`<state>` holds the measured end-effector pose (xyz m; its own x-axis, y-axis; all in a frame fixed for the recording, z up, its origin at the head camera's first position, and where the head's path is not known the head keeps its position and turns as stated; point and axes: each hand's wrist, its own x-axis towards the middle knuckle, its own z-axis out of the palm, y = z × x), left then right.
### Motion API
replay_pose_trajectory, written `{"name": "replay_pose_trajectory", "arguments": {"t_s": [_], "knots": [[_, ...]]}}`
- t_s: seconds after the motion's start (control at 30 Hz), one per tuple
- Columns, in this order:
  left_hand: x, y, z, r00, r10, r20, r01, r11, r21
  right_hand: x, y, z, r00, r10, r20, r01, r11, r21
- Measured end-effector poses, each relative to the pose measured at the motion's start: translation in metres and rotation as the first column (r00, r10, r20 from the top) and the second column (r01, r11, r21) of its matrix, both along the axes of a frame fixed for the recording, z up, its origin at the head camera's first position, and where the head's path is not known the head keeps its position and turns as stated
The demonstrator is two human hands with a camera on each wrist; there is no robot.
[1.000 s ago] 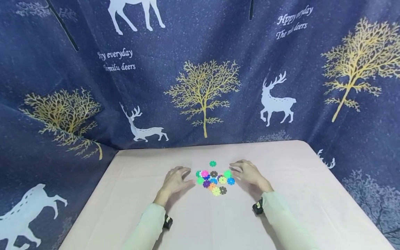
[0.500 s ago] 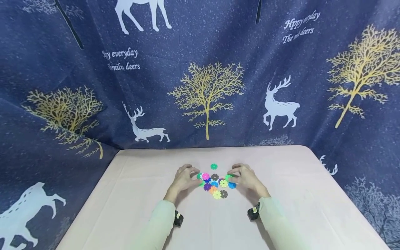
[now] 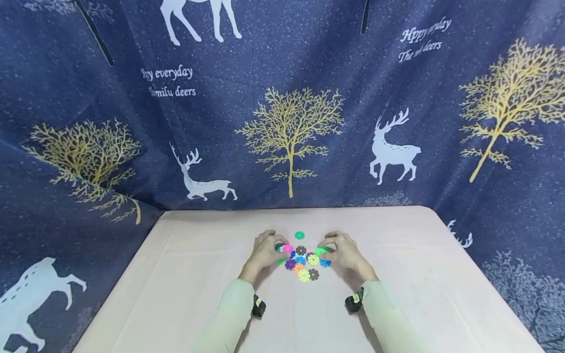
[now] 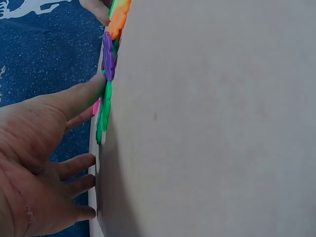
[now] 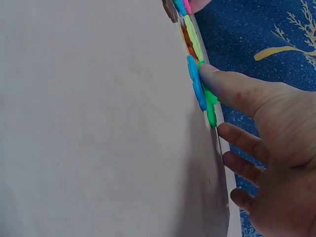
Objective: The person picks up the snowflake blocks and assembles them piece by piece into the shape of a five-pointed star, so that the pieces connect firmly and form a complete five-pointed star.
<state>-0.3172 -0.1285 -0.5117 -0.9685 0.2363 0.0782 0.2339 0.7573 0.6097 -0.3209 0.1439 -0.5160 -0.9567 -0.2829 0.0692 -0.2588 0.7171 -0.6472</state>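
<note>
Several thin plastic snowflake discs with notched edges lie in a loose pile on the table, between two bare hands. My left hand [image 3: 265, 249] is at the pile's left side, thumb and index finger about a pink disc [image 3: 287, 248]; whether they grip it is unclear. In the left wrist view the left thumb [image 4: 84, 94] reaches a purple disc [image 4: 108, 57] and a green disc [image 4: 105, 111]. Opposite, my right hand [image 3: 346, 251] pinches a bright green disc [image 3: 321, 251] at the edge, beside a blue disc [image 5: 196, 81]. The right index fingertip is hidden in the right wrist view.
A lone green disc [image 3: 299, 235] lies behind the pile. Nearer me are a yellow disc [image 3: 304, 275] and a brown disc [image 3: 313, 274]. A pale cloth covers the table [image 3: 176, 284]; a blue printed curtain [image 3: 265, 63] hangs behind it.
Both hands have come inward from beside the pile to its edges. The left thumb and index finger have moved right to the pink disc; the right fingers have closed on the bright green one.
</note>
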Motion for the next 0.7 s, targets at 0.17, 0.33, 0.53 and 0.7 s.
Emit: {"name": "replay_pose_trajectory", "arguments": {"t_s": [0.17, 0.33, 0.53, 0.7], "knots": [[-0.0012, 0.0016, 0.0019, 1.000, -0.010, -0.006, 0.010, 1.000, 0.000, 0.0018, -0.0009, 0.0019, 1.000, -0.022, -0.020, 0.022, 1.000, 0.009], [-0.0004, 0.0029, 0.0030, 1.000, -0.021, -0.023, 0.021, 1.000, 0.015, 0.0048, -0.0027, 0.0024, 0.999, -0.050, 0.001, 0.050, 0.999, 0.010], [0.0000, -0.0007, 0.0030, 0.998, -0.052, -0.030, 0.052, 0.998, 0.022, 0.0061, -0.0035, 0.0042, 0.999, -0.050, 0.016, 0.050, 0.999, -0.016], [0.0009, -0.0041, 0.0022, 0.996, -0.075, -0.037, 0.076, 0.997, 0.032, 0.0063, -0.0047, 0.0046, 0.999, -0.044, 0.025, 0.045, 0.998, -0.040]]}}
